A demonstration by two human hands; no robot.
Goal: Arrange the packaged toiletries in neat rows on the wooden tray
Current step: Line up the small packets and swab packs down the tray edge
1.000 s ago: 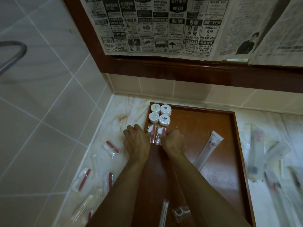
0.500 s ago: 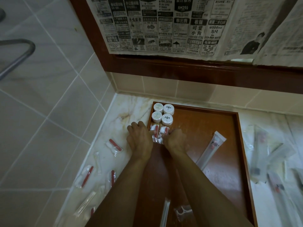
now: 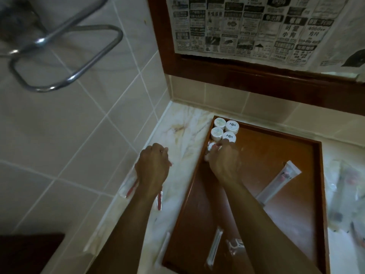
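Bathroom; tiled walls [image 3: 65, 123], chrome rail [image 3: 65, 56], marble counter [image 3: 183, 131].

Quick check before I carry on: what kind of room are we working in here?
Probably a bathroom, perhaps a hotel's: tiled wall, chrome towel rail, marble counter, and packaged guest toiletries going onto a wooden tray.

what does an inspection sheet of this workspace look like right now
surface: marble counter, stained near the corner
job's things: tray holds four round tubs in its far left corner and a long packet; red packets lie left of it
clutter: loose blurred packets right of the tray
hands: left hand over the red packets, grip unclear; right hand on small packets beside the tubs
cables: nothing seen
surroundings: tiled wall, metal rail, newspaper
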